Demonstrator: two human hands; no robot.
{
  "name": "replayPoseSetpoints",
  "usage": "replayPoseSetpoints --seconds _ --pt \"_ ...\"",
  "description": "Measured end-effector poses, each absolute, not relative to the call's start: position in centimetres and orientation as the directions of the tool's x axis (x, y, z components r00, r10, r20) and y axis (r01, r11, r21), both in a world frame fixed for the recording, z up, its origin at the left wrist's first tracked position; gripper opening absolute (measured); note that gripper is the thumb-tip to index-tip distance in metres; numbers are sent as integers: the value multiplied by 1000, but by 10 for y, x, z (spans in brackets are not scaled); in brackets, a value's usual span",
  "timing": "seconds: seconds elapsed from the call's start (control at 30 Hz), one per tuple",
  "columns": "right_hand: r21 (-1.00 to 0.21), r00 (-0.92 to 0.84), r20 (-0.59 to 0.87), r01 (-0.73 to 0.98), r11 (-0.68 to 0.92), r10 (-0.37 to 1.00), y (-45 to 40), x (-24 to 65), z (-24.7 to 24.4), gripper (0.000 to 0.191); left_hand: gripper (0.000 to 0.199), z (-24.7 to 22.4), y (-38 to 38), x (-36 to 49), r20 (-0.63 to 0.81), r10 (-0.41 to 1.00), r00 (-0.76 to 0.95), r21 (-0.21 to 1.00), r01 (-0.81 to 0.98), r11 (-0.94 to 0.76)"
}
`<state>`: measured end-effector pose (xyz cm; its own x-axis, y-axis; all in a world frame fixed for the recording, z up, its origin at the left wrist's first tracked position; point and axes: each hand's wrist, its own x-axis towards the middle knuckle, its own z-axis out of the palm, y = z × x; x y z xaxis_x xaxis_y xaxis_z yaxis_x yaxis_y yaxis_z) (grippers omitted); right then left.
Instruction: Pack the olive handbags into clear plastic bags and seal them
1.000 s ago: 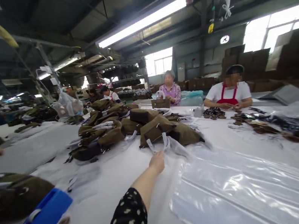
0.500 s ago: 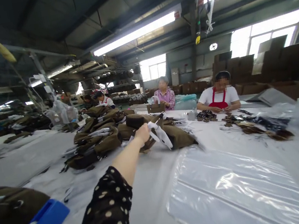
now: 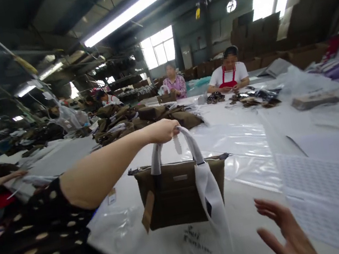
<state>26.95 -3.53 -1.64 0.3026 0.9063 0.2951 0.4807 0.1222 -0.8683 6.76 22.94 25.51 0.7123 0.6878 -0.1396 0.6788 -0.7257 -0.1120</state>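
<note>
Left hand (image 3: pixel 164 131) closed around both handles of a brown handbag (image 3: pixel 183 194), arm stretched out across the frame, polka-dot sleeve (image 3: pixel 35 240) on the forearm's upper end. Bag hanging below that hand, above the white desk (image 3: pixel 259 233), handles wrapped in white strips. Loose white strip (image 3: pixel 211 200) down the bag's right side, brown tag (image 3: pixel 148 210) dangling at lower left. Right hand (image 3: pixel 284 229) wide open, fingers spread, just beside the bag, not touching, cut off by the bottom edge. Clear plastic sheet (image 3: pixel 240 145) behind the bag, pile of brown bags (image 3: pixel 114 127) farther back. Printed sheet (image 3: pixel 325 187) on the right. Small plate on the bag front and dark print on the desk too blurred to read.
</note>
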Motion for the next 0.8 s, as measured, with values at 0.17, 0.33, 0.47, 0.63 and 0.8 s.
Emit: replayPoseSetpoints --seconds 0.17,0.33,0.47,0.63,0.8 --pt "-937 322 207 337 93 924 -55 232 -1 72 22 227 153 95 -235 558 796 -25 569 -822" --pt "-989 427 -55 -148 10 902 -63 228 -35 40 25 208 134 108 -222 585 780 66 611 -789" --pt "-968 296 -103 -248 -28 949 -62 234 -36 57 26 206 137 111 -217 610 762 104 639 -762" --pt "-990 410 -136 -35 -134 902 -55 227 -25 46 25 206 131 110 -204 595 777 159 626 -763" --pt "-931 540 -16 298 -209 842 -52 223 -22 35 27 204 129 106 -187 590 786 185 618 -764"
